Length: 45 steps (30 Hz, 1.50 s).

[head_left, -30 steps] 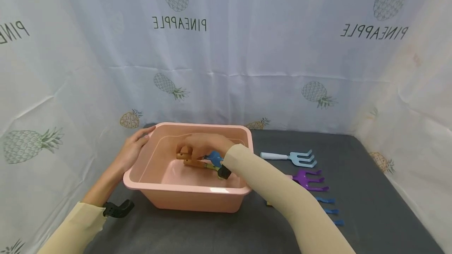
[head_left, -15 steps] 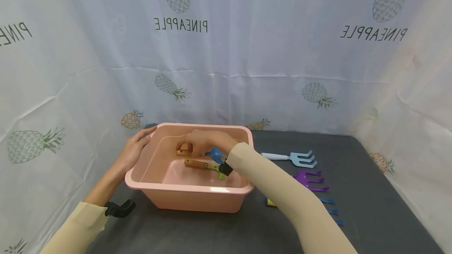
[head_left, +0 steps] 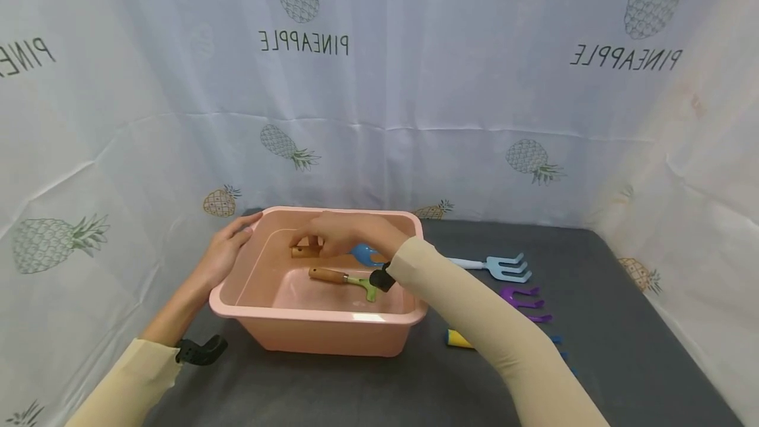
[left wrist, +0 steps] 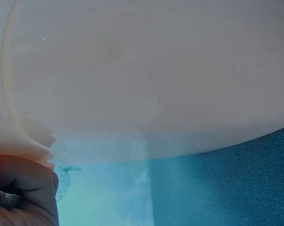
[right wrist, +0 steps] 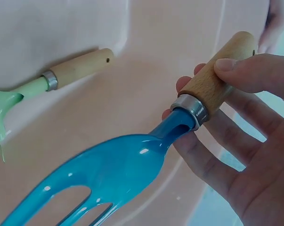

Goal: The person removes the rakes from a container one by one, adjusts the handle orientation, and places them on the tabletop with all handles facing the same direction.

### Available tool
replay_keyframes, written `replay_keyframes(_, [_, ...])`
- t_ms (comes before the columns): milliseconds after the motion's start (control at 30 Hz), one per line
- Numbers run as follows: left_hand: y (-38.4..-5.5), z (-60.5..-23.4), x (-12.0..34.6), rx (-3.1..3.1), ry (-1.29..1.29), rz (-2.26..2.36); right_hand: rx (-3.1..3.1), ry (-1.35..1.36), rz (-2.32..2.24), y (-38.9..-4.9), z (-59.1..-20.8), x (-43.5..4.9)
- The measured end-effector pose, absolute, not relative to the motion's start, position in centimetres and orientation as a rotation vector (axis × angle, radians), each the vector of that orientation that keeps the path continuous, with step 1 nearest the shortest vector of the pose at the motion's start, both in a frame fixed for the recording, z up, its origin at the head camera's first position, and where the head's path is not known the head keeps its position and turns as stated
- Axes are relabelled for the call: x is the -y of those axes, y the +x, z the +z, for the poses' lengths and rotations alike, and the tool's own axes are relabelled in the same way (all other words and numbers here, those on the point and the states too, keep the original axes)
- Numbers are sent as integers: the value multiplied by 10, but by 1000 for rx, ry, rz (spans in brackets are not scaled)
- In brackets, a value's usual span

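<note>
My right hand (head_left: 335, 232) grips the wooden handle of a blue garden fork (right wrist: 118, 160) inside the pink basin (head_left: 314, 338). The right wrist view shows its thumb on one side of the handle and the fingers round the other. The tines run out of that view. Below the raised fork, a green hand tool (head_left: 329, 275) with a wooden handle lies on the basin floor; its head is partly out of the right wrist view. At the basin's left rim, my left hand (head_left: 222, 256) holds on, with curled fingers (left wrist: 26, 174) at the rim in the left wrist view.
Right of the basin lie a light-blue fork (head_left: 506, 267) with a white handle, a purple fork (head_left: 522, 300) and a yellow handle (head_left: 459, 339). My right sleeve (head_left: 492, 341) partly covers these tools. A pineapple-print curtain (head_left: 379, 84) hangs behind the grey table (head_left: 296, 394).
My right hand has risen slightly with the blue garden fork, away from the green tool, which now shows more fully. The left hand stays on the basin rim.
</note>
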<state>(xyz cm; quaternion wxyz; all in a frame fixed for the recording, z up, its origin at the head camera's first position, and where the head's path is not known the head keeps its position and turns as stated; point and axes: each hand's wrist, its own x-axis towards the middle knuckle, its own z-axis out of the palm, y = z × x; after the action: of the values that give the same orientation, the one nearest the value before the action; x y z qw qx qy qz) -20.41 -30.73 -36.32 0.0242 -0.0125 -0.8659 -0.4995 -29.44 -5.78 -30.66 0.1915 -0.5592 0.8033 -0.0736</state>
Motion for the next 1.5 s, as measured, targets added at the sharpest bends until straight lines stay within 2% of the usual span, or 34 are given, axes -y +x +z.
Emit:
replay_keyframes(900, [-205,-361,305,2687,-45,-1512,-2382,-1628,-107,-263,-234,17])
replay_keyframes(1500, [-204,-362,307,2688,-48,-1517,-2424,-1629,-90,-264,-222,-30])
